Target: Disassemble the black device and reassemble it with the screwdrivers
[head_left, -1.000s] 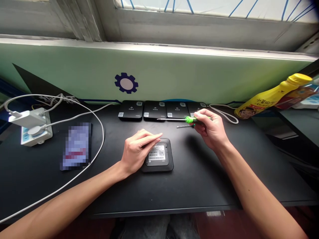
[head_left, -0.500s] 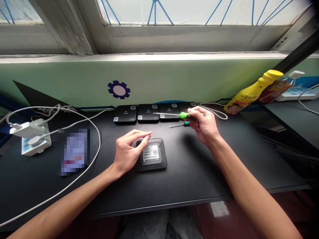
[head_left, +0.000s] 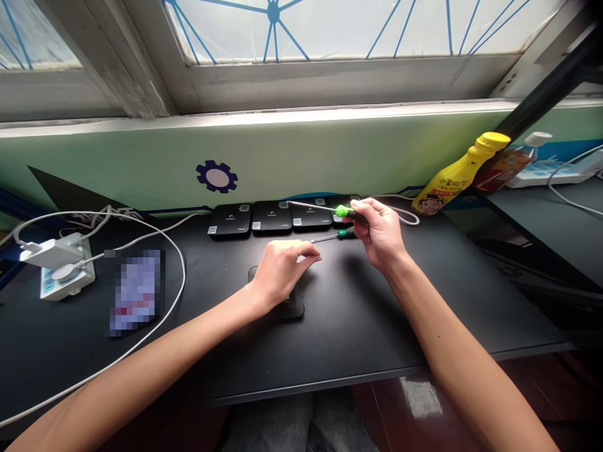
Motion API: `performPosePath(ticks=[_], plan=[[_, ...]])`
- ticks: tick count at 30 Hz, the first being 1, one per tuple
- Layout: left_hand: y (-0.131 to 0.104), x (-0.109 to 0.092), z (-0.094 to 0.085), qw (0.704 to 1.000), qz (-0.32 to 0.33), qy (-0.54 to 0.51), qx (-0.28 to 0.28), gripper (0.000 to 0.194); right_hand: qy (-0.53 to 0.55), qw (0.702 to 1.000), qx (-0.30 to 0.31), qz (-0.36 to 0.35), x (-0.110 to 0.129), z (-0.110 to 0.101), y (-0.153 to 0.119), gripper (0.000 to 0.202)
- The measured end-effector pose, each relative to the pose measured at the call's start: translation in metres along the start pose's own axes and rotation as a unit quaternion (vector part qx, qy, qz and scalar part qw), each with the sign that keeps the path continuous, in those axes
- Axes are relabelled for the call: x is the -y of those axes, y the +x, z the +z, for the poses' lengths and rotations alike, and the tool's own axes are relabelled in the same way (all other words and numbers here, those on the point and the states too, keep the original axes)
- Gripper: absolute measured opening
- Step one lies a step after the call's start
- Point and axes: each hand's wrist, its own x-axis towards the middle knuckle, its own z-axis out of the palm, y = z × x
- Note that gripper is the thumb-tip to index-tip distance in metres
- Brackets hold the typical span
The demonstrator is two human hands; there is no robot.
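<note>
My right hand [head_left: 380, 231] is wrapped round the handle of a screwdriver with a bright green collar [head_left: 343, 211]; its thin shaft points left, raised over the desk. My left hand [head_left: 282, 270] is closed in a pinch, thumb against fingers, and anything between the tips is too small to make out. Beneath that hand lies a flat black box [head_left: 296, 309], mostly covered by it. A second screwdriver with a dark green collar [head_left: 343, 233] rests on the desk, between the two hands, its shaft tip close to my left fingers.
Several black boxes [head_left: 272, 216] line the back of the desk [head_left: 330, 351]. A yellow bottle [head_left: 455, 176] stands at the back right. On the left are a power strip [head_left: 66, 270] with white plugs, a looping white cable [head_left: 183, 263] and a blurred packet [head_left: 136, 292].
My left hand has moved right across the black box, covering its white label. My right hand still holds the screwdriver in nearly the same place. The view has shifted slightly.
</note>
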Motion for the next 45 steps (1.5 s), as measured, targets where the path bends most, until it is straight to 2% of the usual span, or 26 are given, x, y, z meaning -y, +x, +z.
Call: performPosePath(ticks=[5, 10, 21, 27, 34, 37, 40, 43, 45], plan=[[0.020, 0.001, 0.021, 0.998, -0.001, 0.050, 0.046, 0.008, 0.006, 1.000, 0.000, -0.006, 0.001, -0.004, 0.002, 0.040], [0.028, 0.003, 0.030, 0.996, 0.001, 0.052, 0.066, 0.010, 0.009, 1.000, 0.002, -0.010, 0.004, -0.005, 0.001, 0.040], [0.032, 0.007, 0.025, 0.986, 0.004, 0.119, 0.118, 0.024, 0.016, 1.000, -0.002, -0.007, 0.007, -0.004, -0.001, 0.040], [0.035, 0.002, 0.023, 0.975, 0.018, 0.158, 0.155, 0.031, 0.015, 1.000, -0.006, -0.002, 0.004, -0.003, 0.000, 0.041], [0.042, 0.000, 0.021, 0.971, 0.008, 0.154, 0.181, 0.028, 0.018, 1.000, -0.007, -0.006, 0.004, -0.003, 0.000, 0.038], [0.045, 0.003, 0.013, 0.975, 0.001, 0.142, 0.174, 0.022, 0.022, 1.000, -0.015, -0.014, 0.005, -0.003, 0.001, 0.038], [0.039, 0.000, -0.010, 0.985, -0.012, 0.113, 0.128, 0.030, 0.029, 0.999, -0.024, -0.020, 0.007, -0.005, 0.002, 0.037], [0.014, -0.012, -0.038, 0.988, -0.043, 0.128, 0.068, 0.034, 0.040, 0.999, -0.029, -0.021, 0.009, -0.007, 0.003, 0.036], [-0.009, -0.023, -0.051, 0.978, -0.068, 0.192, 0.044, 0.039, 0.048, 0.998, -0.031, -0.020, 0.010, -0.007, 0.003, 0.036]])
